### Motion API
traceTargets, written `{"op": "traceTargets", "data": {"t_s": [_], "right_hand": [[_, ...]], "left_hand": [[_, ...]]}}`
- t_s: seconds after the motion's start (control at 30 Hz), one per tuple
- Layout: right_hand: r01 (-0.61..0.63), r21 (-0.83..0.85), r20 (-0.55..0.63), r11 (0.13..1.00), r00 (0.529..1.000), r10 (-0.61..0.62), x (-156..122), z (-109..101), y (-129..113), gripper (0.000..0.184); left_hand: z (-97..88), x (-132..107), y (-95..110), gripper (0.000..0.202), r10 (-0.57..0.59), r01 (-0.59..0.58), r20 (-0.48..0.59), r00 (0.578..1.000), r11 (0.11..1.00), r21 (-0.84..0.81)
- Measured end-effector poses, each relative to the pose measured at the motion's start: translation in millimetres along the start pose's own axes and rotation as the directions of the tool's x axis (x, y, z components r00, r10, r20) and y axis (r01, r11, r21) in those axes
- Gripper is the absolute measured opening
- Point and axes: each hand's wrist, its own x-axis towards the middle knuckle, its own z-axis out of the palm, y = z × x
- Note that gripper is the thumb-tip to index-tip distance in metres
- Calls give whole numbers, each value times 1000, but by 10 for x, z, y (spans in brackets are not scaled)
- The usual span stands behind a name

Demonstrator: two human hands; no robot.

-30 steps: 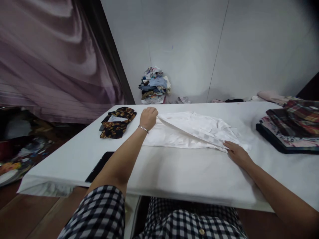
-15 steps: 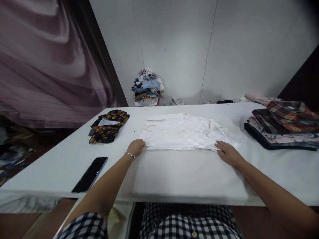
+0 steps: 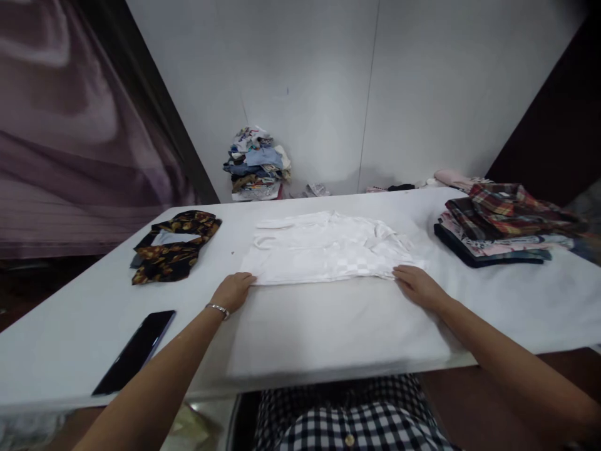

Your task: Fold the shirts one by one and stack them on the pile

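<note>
A white shirt with a faint checked pattern lies flat on the white-covered table, its long near edge facing me. At the near left corner of this shirt, my left hand, with a bracelet at the wrist, is closed on the edge. My right hand pinches the same edge near its right end, the thumb toward me. Both hands rest low against the tabletop. Loose, rumpled cloth of the shirt spreads just beyond the right hand.
To the left lie a dark floral garment and a black phone. Folded clothes, a plaid one on top, are stacked at the right. Beyond the table's far edge, a clothes pile stands against the wall.
The view has turned slightly to the right, so the table and clothes appear shifted left. Both hands stay at the shirt's near edge, which looks a little straighter at the right end.
</note>
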Motion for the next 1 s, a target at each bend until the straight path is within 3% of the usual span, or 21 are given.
{"op": "traceTargets", "data": {"t_s": [0.13,0.3,0.47,0.6,0.8,1.0], "right_hand": [[-4,-23,73,1000,997,6,58,-20,75,36],[-113,-97,100,989,987,122,164,-36,178,36],[-101,-103,98,990,989,112,33,-141,303,42],[-41,-32,74,999,996,43,-225,-152,294,39],[-44,-64,30,997,998,46,-443,-72,238,42],[10,-15,46,1000,999,-10,-486,7,392,41]], "left_hand": [[21,92,39,30,-34,35,-19,999,998,43],[-24,130,159,28,-48,44,8,999,958,283],[-122,-149,283,30,46,-42,-4,999,931,362],[-53,-455,308,29,126,-124,15,992,937,326],[39,-641,316,29,113,-97,-29,993,940,328],[34,-772,369,28,99,-104,34,995,933,343]]}}
